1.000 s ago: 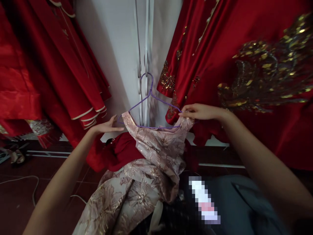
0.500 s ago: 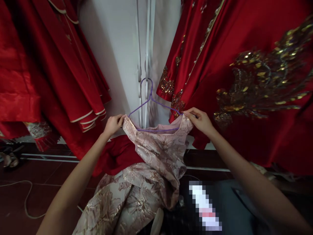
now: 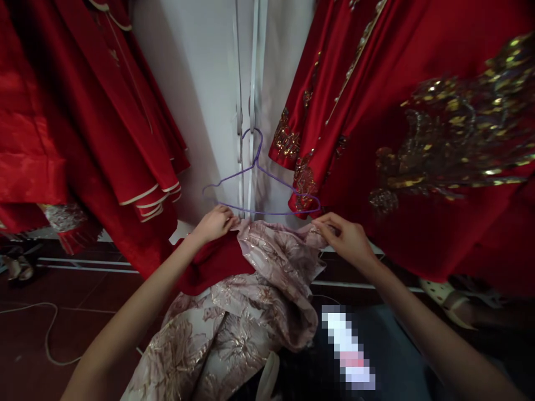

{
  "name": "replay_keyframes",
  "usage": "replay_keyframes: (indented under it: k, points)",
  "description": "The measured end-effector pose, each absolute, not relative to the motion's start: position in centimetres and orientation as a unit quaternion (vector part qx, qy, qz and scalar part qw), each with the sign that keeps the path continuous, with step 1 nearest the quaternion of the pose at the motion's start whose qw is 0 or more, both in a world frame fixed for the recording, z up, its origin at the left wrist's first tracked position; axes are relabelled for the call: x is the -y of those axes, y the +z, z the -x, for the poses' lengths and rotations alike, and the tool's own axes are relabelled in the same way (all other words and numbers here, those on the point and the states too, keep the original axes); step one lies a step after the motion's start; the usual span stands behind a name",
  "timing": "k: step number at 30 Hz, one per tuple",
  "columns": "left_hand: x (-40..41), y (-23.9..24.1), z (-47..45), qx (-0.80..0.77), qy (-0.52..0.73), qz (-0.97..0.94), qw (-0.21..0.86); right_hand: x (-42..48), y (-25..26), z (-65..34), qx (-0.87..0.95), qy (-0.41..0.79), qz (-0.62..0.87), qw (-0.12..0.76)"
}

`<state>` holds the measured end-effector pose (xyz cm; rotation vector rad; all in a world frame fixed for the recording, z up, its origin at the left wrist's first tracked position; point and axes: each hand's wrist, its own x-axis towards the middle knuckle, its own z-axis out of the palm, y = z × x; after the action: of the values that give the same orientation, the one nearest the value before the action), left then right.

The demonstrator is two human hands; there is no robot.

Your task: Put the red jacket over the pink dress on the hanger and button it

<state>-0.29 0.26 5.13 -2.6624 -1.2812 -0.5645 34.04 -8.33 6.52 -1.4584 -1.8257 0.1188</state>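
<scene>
A purple wire hanger hangs bare by its hook from a white rail against the wall. Just below it, a pale pink floral brocade garment lies bunched and drapes down toward me. My left hand is closed, pinching the garment's left shoulder edge. My right hand is closed too, pinching its right shoulder edge just under the hanger's right end. A red cloth lies partly under the pink garment.
Red satin garments hang at the left. A red gown with gold sequin embroidery hangs at the right. A white cable trails over the dark red tiled floor. Shoes stand at the lower right.
The pink garment has come off the hanger: both hands pulled its shoulders down, and the hanger now hangs bare above them.
</scene>
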Motion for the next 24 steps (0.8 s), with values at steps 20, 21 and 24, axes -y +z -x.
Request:
replay_keyframes:
  k: [20, 21, 24]
  points:
    - [2.6, 0.5, -8.0, 0.399, -0.276, 0.863, 0.138, 4.0, 9.7, -38.7, 0.647, -0.015, 0.593, 0.479]
    - [3.3, 0.3, -8.0, 0.409, -0.286, 0.856, 0.137, 3.9, 9.7, -39.1, 0.641, -0.018, 0.595, 0.485]
    - [5.1, 0.5, -7.6, 0.411, -0.297, 0.850, 0.139, 3.9, 9.9, -39.7, 0.634, -0.013, 0.589, 0.501]
